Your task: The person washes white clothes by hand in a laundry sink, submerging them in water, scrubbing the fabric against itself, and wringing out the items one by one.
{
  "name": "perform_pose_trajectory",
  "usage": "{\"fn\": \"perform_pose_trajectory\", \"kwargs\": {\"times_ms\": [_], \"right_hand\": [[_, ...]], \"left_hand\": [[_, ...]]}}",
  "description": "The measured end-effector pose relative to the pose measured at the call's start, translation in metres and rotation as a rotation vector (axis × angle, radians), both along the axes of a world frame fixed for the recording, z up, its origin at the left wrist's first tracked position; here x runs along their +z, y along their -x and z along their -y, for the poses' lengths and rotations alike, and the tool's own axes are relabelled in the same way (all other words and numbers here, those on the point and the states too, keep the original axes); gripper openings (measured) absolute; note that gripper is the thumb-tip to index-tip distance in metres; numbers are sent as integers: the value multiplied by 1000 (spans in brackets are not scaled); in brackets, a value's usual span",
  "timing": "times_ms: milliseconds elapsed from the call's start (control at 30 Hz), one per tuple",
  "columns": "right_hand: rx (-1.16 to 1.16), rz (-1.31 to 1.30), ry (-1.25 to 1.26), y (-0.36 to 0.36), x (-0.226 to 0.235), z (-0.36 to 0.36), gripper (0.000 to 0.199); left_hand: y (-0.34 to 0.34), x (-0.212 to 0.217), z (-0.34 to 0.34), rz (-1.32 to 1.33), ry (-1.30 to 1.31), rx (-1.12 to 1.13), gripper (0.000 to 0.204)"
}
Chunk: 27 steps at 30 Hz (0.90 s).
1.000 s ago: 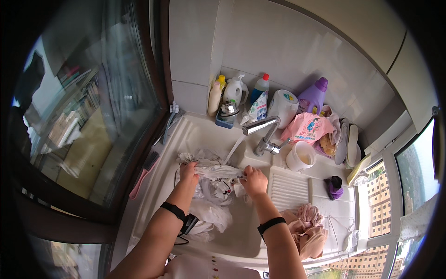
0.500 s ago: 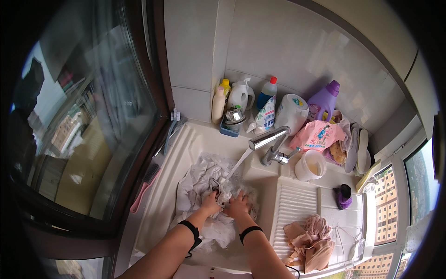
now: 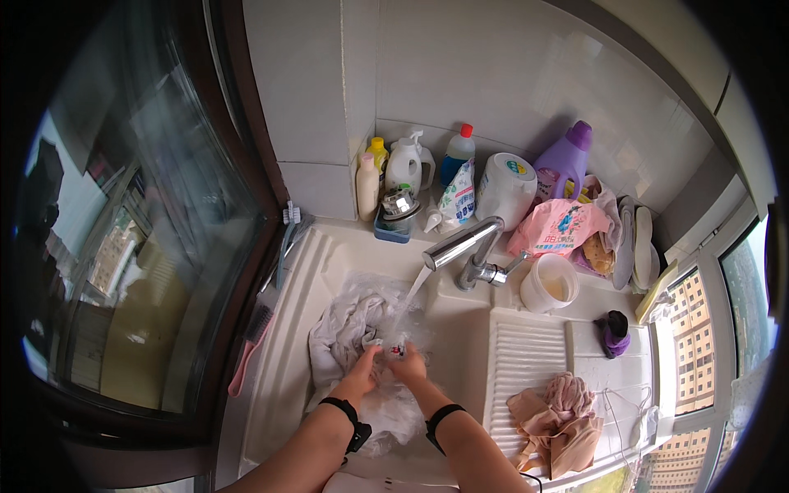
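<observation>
A wet, bunched-up white garment (image 3: 343,322) lies in the white sink (image 3: 283,316). My left hand (image 3: 362,376) and my right hand (image 3: 409,368) are side by side over it, each closed on a part of the cloth. Between them shows a patch with a small red and dark print. From the chrome faucet (image 3: 462,249) a stream of water (image 3: 413,289) falls just beyond my hands. Sheer, soaked cloth or suds spread around the garment; which of these I cannot tell. The undersides of both hands and some fingers are hidden.
A ribbed washboard (image 3: 526,353) adjoins the basin, with a beige-pink cloth (image 3: 559,427) by it. A white tub (image 3: 549,283), purple bottle (image 3: 565,160) and pink bag (image 3: 559,228) stand behind. A pink-handled brush (image 3: 251,349) lies left, beside the glass window (image 3: 148,246).
My spread fingers have closed on the cloth, thumbs up, and the printed patch has come into view between my hands. The view has shifted slightly.
</observation>
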State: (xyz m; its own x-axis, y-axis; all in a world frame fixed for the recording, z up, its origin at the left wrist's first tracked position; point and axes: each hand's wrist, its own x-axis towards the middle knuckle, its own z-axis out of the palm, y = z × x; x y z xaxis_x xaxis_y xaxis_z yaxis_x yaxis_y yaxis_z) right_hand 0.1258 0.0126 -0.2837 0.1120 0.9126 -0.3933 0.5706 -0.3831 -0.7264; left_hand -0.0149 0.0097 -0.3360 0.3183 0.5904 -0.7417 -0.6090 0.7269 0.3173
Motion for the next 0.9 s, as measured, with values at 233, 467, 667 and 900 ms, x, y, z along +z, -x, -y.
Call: {"fn": "perform_pose_trajectory", "kwargs": {"times_ms": [233, 467, 667, 900], "right_hand": [[337, -78, -318, 60, 96, 35, 40], [147, 471, -185, -54, 72, -37, 33], [242, 620, -13, -59, 88, -28, 79], [561, 803, -109, -52, -37, 8, 75]], "left_hand": [[12, 31, 22, 215, -78, 1, 51], [-12, 102, -5, -128, -154, -158, 52], [-4, 88, -18, -1268, -629, -769, 75], [-35, 35, 19, -1785, -1116, -1350, 73]]}}
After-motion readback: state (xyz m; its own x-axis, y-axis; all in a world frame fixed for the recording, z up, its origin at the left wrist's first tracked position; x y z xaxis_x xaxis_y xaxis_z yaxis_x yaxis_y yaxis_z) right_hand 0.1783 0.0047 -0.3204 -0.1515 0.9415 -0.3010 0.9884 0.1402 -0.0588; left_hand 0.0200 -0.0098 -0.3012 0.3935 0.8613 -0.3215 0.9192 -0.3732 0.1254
